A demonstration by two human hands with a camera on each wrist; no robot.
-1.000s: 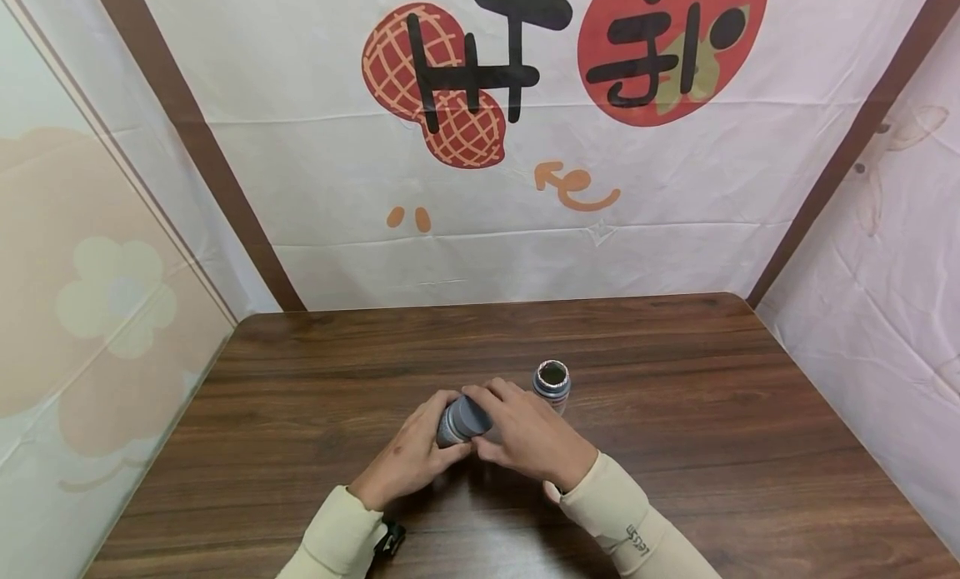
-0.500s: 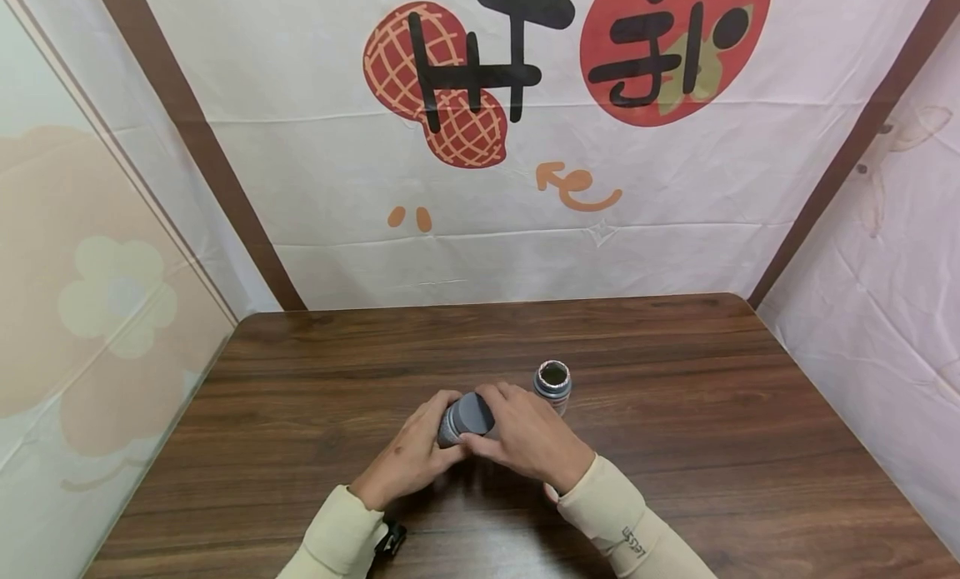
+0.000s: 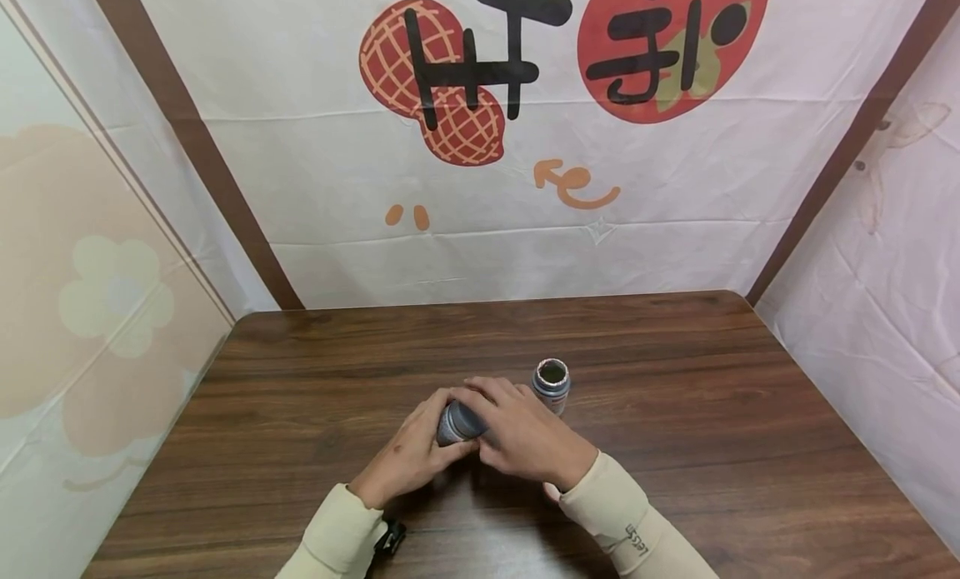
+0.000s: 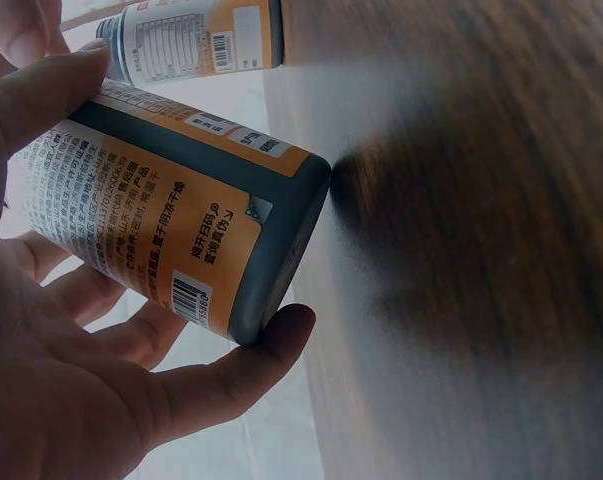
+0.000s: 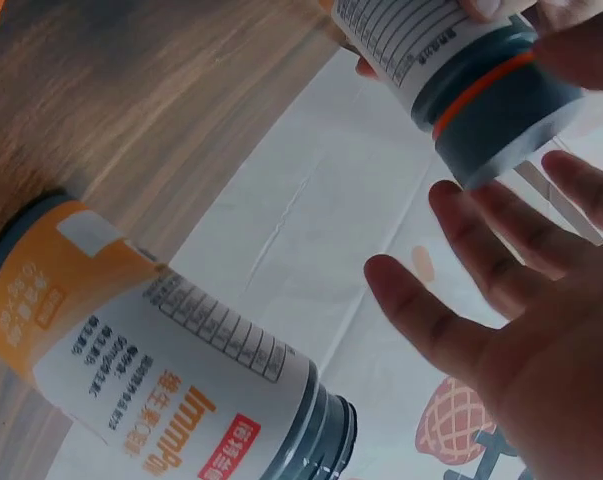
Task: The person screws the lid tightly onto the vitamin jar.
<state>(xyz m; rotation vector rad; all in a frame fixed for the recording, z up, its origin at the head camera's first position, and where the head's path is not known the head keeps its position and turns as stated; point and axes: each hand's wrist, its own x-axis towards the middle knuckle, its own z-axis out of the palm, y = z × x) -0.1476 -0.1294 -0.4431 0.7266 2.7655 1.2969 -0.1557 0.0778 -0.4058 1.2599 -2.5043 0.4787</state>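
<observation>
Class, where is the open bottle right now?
In the head view, the open bottle stands upright on the wooden table, right of the capped bottle in the left hand and just beyond the right hand.

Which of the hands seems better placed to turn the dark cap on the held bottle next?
Probably the right hand: its fingers are right at the dark cap, whereas the left hand grips the bottle by its body and could steady it.
</observation>
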